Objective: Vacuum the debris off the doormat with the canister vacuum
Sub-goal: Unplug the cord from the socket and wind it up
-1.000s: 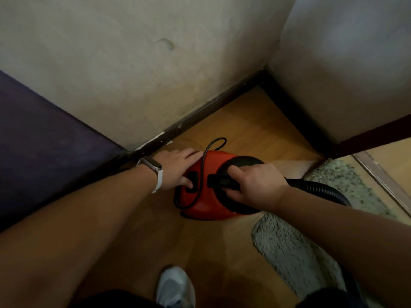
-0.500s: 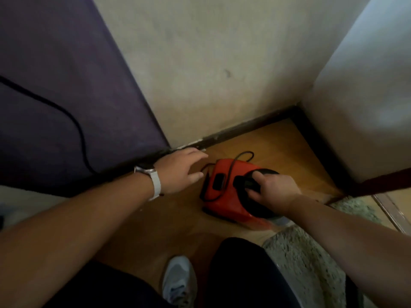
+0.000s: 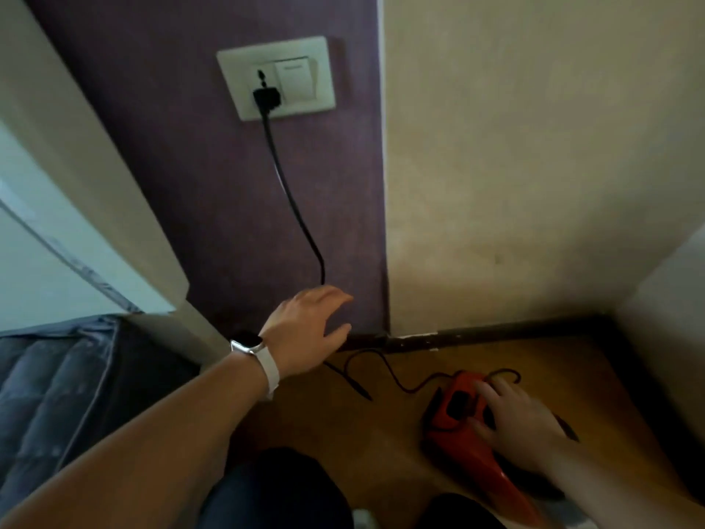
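Note:
The red canister vacuum (image 3: 456, 412) sits on the wooden floor near the wall corner, at the lower right. My right hand (image 3: 522, 425) lies over its top, fingers curled over the black handle, which is mostly hidden. Its black power cord (image 3: 293, 200) runs up the purple wall to a plug (image 3: 266, 98) seated in a white socket plate (image 3: 305, 105). My left hand (image 3: 305, 330) is raised in front of the wall just below the hanging cord, fingers spread and holding nothing. The doormat is not clearly in view.
Loose cord loops on the floor (image 3: 381, 372) along the dark baseboard (image 3: 496, 334). A grey quilted bed edge (image 3: 45, 395) and a pale door frame (image 3: 95, 208) are on the left. My dark-clad knees (image 3: 274, 490) fill the bottom.
My head has tilted up, bringing the socket and plug into view. My left hand has left the vacuum and risen toward the cord on the wall. My right hand stays on the vacuum.

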Demonstrator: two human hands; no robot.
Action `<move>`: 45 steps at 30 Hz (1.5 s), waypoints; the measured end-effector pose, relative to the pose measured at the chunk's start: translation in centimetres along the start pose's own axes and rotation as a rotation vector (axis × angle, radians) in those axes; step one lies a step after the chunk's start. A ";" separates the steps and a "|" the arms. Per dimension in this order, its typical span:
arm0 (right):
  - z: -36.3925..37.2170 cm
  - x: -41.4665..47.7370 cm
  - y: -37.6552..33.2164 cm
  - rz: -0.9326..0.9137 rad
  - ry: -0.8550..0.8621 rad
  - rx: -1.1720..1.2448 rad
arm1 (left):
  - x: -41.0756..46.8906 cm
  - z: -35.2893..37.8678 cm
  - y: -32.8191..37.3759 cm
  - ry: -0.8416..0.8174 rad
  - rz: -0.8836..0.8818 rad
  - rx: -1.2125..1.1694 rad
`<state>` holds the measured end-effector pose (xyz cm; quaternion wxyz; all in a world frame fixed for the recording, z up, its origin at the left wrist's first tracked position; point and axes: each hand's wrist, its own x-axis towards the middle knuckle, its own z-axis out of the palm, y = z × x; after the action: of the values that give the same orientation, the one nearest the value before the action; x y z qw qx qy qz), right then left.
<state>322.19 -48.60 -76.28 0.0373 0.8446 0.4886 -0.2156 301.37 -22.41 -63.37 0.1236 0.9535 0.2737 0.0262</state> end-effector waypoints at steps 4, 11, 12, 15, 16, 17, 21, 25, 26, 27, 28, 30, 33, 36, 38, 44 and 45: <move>-3.9 0.8 -5.4 -0.120 0.110 0.054 | -0.5 -3.5 -0.8 0.075 -0.055 0.032; -13.8 1.1 -11.8 -0.341 0.318 0.065 | -0.6 -9.6 -0.3 0.228 -0.065 0.137; -15.3 1.1 -12.5 -0.365 0.353 0.056 | -0.4 -10.5 -0.2 0.244 -0.068 0.147; -19.1 1.3 -14.4 -0.423 0.449 0.023 | 0.5 -12.9 -0.3 0.308 -0.090 0.157; -20.2 1.5 -14.9 -0.439 0.471 0.012 | 0.7 -13.7 -0.2 0.334 -0.103 0.157; -21.2 1.7 -15.5 -0.452 0.487 0.002 | 1.0 -14.4 -0.2 0.358 -0.114 0.154; -24.3 2.6 -17.6 -0.498 0.575 -0.033 | 2.4 -16.7 -0.3 0.419 -0.140 0.156; -26.2 3.6 -19.8 -0.532 0.643 -0.029 | 3.9 -18.1 -0.2 0.455 -0.176 0.162; -26.5 3.8 -20.3 -0.525 0.635 -0.015 | 4.3 -18.4 -0.1 0.459 -0.193 0.171; -26.8 4.0 -20.8 -0.514 0.619 -0.001 | 4.6 -18.6 0.0 0.464 -0.211 0.182; -27.0 4.2 -21.3 -0.502 0.599 0.012 | 5.0 -18.6 0.1 0.465 -0.226 0.193; -27.2 4.6 -22.1 -0.486 0.571 0.042 | 5.7 -18.3 0.3 0.453 -0.246 0.199; -27.1 5.1 -22.7 -0.474 0.521 0.062 | 6.1 -17.9 0.5 0.478 -0.274 0.166; -25.9 4.8 -22.5 -0.462 0.473 0.113 | 5.5 -17.8 0.5 0.516 -0.251 0.122; -25.1 4.5 -22.1 -0.471 0.417 0.216 | 4.5 -16.8 1.5 0.575 -0.057 0.150; -22.8 2.9 -21.2 -0.579 0.052 0.644 | 3.1 -17.3 2.6 0.694 -0.090 -0.189; -22.2 2.6 -21.0 -0.572 0.015 0.696 | 3.1 -17.8 2.6 0.711 -0.128 -0.271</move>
<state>312.92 -29.53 -54.08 -0.3134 0.6393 0.6013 -0.3627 303.26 -18.95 -45.53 0.1475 0.8409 0.3524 0.3832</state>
